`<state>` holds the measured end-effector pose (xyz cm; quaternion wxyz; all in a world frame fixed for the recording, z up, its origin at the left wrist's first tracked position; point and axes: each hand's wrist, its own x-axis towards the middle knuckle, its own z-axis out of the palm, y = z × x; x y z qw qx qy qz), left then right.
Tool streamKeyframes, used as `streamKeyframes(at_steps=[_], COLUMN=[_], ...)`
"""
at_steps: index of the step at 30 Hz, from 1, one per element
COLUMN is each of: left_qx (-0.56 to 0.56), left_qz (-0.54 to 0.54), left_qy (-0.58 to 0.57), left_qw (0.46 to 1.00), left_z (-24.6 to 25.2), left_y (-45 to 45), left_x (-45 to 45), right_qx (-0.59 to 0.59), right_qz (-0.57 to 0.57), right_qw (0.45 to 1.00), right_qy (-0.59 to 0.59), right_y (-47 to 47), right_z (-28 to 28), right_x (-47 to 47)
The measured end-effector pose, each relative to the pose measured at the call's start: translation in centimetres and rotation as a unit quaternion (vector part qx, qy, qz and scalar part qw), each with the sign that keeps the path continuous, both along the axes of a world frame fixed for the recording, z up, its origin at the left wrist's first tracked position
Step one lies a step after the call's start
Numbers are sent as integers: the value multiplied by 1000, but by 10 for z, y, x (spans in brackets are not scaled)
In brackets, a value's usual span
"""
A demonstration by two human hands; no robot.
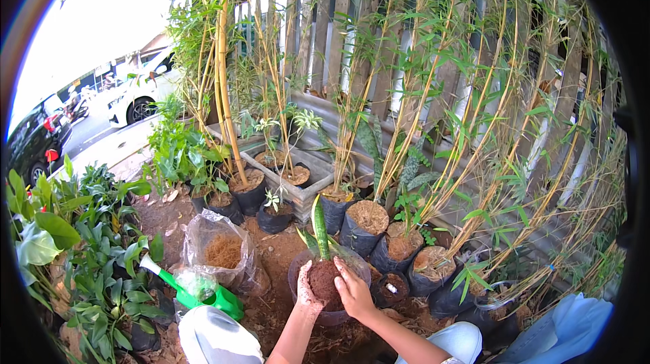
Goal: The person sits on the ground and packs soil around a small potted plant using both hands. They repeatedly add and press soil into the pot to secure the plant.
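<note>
Between my two palms is a round ball of dark, moist soil, with a snake plant standing upright out of its top. My left hand presses the ball from the left and has soil on its fingers. On the right side, my right hand cups the ball with its fingers pointing up. Both hands are over a clear plastic basin that has loose soil inside. The underside of the ball is hidden.
A clear plastic bag of brown fibre and a green watering can sit to the left. Black grow bags with bamboo curve around the far side and right. Leafy plants crowd the left; a concrete planter stands beyond.
</note>
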<state>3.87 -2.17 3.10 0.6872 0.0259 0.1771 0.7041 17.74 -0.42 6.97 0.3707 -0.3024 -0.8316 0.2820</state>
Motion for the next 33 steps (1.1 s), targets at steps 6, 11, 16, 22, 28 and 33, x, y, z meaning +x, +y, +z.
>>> streamKeyframes(at_steps=[6, 11, 16, 22, 28, 33], left_qx=[2, -26, -18, -26, -56, -56], left_qz=[15, 26, 32, 52, 60, 46], left_qy=[6, -33, -51, -27, -16, -12], left_qw=[1000, 999, 998, 998, 997, 997], left_z=[2, 3, 6, 12, 16, 12], left_y=[-2, -2, -3, -6, -12, -10], left_x=[-2, -5, -8, -10, -5, -2], right_qx=[16, 142, 208, 298, 346, 292], right_qz=[6, -4, -2, 81, 97, 83], right_qw=[998, 990, 978, 945, 929, 937], right_qy=[56, 20, 4, -110, -94, -170], right_y=[-4, -14, -19, -15, -17, -23], right_z=[-7, -8, -8, -3, 5, 10], right_x=[-2, -2, -1, 2, 2, -3])
